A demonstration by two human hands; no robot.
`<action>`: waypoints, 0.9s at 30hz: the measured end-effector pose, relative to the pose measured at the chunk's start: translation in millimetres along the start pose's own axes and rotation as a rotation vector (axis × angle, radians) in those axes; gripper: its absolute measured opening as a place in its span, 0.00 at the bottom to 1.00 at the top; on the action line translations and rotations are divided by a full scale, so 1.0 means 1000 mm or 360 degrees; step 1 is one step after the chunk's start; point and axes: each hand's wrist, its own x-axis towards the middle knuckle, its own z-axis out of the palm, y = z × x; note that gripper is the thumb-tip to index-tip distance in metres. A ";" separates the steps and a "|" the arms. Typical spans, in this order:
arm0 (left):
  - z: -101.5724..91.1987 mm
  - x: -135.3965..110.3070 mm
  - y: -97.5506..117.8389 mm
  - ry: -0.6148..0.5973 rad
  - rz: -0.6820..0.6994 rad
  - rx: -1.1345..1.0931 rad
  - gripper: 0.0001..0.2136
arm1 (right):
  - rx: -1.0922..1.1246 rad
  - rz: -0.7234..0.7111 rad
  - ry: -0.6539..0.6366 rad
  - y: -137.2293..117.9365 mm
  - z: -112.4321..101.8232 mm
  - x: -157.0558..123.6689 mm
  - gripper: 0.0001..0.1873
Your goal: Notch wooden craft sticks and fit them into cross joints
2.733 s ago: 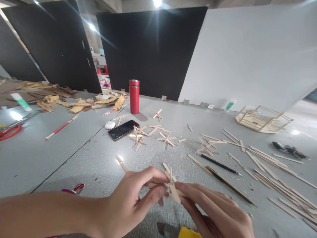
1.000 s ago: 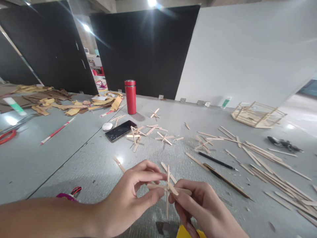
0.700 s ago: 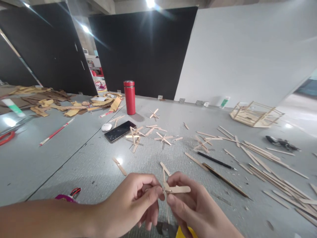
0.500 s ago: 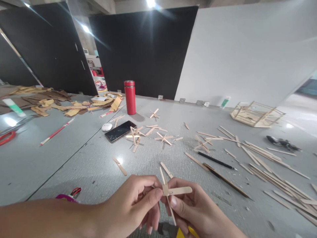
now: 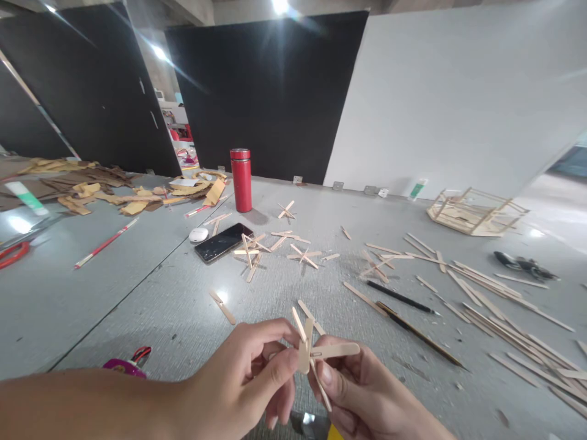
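Observation:
Between my hands is a small star-like piece of crossed wooden craft sticks [image 5: 337,350], with a slot cut in one stick. My left hand [image 5: 257,373] pinches it near the crossing with thumb and forefinger. My right hand [image 5: 362,388] grips its right and lower sticks between thumb and fingers. Just behind the hands a loose slotted stick [image 5: 310,316] lies on the table, partly hidden by the piece. Below my hands a dark object with a yellow part [image 5: 334,432] shows only in part.
Several crossed-stick pieces [image 5: 303,255] stand mid-table, near a phone [image 5: 223,242] and red flask [image 5: 241,181]. A black pen [image 5: 401,297], a gold-brown pen [image 5: 419,335] and many loose sticks [image 5: 499,324] lie right. A wooden frame model [image 5: 477,214] stands far right.
The crossed-stick piece has turned in my hands: its upright stick now shows its broad face, and the slotted arm points slightly higher. My right hand has shifted slightly.

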 end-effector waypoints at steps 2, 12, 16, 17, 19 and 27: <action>0.000 0.000 0.000 0.0023 0.0012 -0.0068 0.17 | 0.0057 -0.0004 0.0029 0.001 0.001 0.000 0.23; 0.001 0.003 -0.008 0.0071 0.0029 -0.0226 0.18 | 0.0051 -0.0107 -0.0093 -0.002 -0.006 0.005 0.19; 0.002 0.003 -0.007 0.0028 0.0014 -0.0264 0.18 | 0.0016 -0.0163 -0.0167 0.001 -0.004 0.007 0.18; 0.002 0.004 -0.006 0.0013 0.0004 -0.0272 0.18 | 0.0035 -0.0178 -0.0198 0.001 -0.003 0.007 0.18; 0.003 0.004 -0.002 -0.0015 0.0010 -0.0286 0.19 | 0.0080 -0.0215 -0.0220 0.001 0.000 0.007 0.17; 0.003 0.005 -0.001 -0.0062 0.0072 -0.0332 0.16 | 0.0088 -0.0285 -0.0254 -0.002 0.002 0.008 0.15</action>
